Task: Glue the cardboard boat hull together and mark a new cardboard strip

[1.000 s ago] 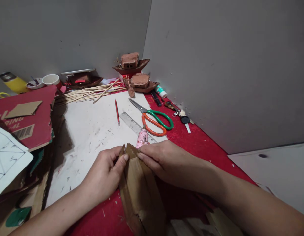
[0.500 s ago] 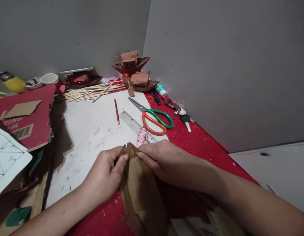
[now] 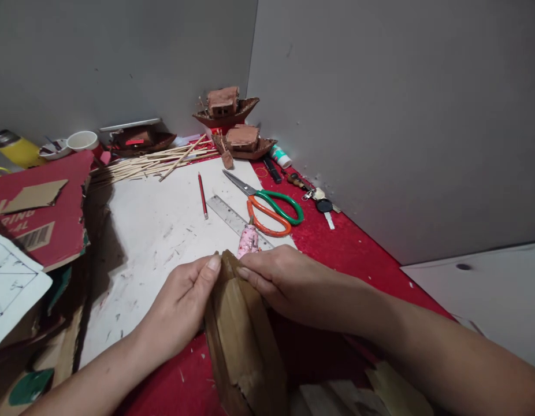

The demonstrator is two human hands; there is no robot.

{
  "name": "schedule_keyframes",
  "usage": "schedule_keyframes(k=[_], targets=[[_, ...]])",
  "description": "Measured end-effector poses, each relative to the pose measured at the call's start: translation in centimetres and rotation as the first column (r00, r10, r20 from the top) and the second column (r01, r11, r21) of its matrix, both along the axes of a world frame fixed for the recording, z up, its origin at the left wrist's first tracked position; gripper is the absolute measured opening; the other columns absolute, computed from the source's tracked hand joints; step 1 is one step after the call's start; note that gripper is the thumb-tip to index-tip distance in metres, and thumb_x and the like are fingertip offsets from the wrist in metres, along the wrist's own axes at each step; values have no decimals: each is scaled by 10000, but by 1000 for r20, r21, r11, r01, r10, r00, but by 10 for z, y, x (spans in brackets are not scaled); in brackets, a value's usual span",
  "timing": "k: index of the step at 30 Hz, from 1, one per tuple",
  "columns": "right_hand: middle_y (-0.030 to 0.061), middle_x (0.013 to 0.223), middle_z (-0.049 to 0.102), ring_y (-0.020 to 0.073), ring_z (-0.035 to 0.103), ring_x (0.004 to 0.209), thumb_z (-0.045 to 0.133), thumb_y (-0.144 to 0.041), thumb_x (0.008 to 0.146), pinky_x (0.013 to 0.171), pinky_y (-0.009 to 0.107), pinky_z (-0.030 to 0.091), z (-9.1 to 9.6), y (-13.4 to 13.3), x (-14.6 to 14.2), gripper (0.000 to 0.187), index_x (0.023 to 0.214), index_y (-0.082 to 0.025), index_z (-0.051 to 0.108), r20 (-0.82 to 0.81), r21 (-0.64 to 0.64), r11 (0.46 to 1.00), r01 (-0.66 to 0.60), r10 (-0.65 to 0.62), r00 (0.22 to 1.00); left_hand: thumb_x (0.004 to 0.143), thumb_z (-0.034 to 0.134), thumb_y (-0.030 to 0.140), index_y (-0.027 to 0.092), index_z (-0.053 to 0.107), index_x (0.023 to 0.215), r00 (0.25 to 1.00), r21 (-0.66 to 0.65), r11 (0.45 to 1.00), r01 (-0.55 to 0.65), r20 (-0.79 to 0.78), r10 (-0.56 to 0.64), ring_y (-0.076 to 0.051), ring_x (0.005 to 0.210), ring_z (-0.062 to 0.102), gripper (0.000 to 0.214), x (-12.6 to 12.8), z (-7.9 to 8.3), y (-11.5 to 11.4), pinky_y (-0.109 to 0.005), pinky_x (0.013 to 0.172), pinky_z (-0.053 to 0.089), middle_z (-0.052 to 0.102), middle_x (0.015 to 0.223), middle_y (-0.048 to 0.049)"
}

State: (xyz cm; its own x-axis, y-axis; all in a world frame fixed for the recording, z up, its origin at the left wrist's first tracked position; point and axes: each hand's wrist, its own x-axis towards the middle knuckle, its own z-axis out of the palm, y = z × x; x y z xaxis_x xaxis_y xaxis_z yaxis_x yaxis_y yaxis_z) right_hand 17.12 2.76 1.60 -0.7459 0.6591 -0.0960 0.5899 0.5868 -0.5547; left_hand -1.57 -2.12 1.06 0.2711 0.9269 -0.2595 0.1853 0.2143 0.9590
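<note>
A brown cardboard boat hull lies lengthwise in front of me, its pointed end facing away. My left hand pinches the left side near that tip, thumb on top. On the other side, my right hand grips the right edge close to the tip, and some of its fingers are hidden. Just beyond the tip is a pink glue bottle with a narrow nozzle. Scissors with one green and one orange handle rest past it, over a metal ruler. A red pencil lies to their left.
Finished model boats stand at the back corner by the grey walls. Thin wooden sticks lie left of them. Red printed cardboard and a drawn paper sheet fill the left side. Keys lie along the right wall.
My left thumb has shifted up toward the hull's tip, and the left side is pressed closer in. My right hand keeps nearly the same place. The view has moved slightly.
</note>
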Motion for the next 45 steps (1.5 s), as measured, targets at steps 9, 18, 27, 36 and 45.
schedule_keyframes(k=[9, 18, 27, 36, 45], targets=[[10, 620, 519, 103, 412, 535, 398, -114, 923, 523, 230, 296, 0, 3, -5, 249, 718, -140, 538, -23, 51, 997, -63, 65, 998, 965, 407, 472, 202, 665, 1157, 980, 71, 977, -200, 26, 199, -190, 975, 628, 420, 8, -16, -6, -295, 921, 451, 695, 1118, -46], [63, 723, 652, 143, 538, 626, 437, -69, 922, 611, 271, 381, -2, 2, -6, 224, 807, -127, 619, -96, 110, 991, -73, 83, 992, 986, 348, 454, 181, 646, 1163, 970, 142, 960, -243, 25, 242, -216, 1119, 602, 441, 11, -18, -1, -310, 961, 452, 675, 1200, -58], [90, 732, 657, 156, 496, 580, 486, -41, 866, 552, 295, 298, -5, 6, -13, 171, 803, -100, 633, 105, 175, 966, -189, 173, 979, 988, 271, 500, 262, 632, 1252, 986, 105, 981, -162, -15, 164, -227, 1400, 341, 506, 5, -19, 2, -368, 1181, 218, 446, 1488, 24], [84, 758, 639, 155, 504, 618, 459, -37, 882, 570, 290, 311, 3, 4, -13, 195, 809, -87, 633, 145, 93, 979, -181, 167, 975, 966, 241, 563, 226, 574, 1327, 973, -58, 982, -178, 135, 185, -270, 1310, 476, 595, 6, -19, -4, -399, 1141, 310, 557, 1396, -37], [44, 674, 590, 115, 400, 549, 476, -74, 891, 542, 263, 272, 9, 4, -13, 205, 759, -96, 631, 75, 18, 990, -143, 141, 987, 964, 248, 567, 201, 567, 1333, 979, -80, 977, -195, 48, 199, -265, 1276, 510, 609, 8, -18, -8, -396, 1143, 298, 588, 1361, -51]])
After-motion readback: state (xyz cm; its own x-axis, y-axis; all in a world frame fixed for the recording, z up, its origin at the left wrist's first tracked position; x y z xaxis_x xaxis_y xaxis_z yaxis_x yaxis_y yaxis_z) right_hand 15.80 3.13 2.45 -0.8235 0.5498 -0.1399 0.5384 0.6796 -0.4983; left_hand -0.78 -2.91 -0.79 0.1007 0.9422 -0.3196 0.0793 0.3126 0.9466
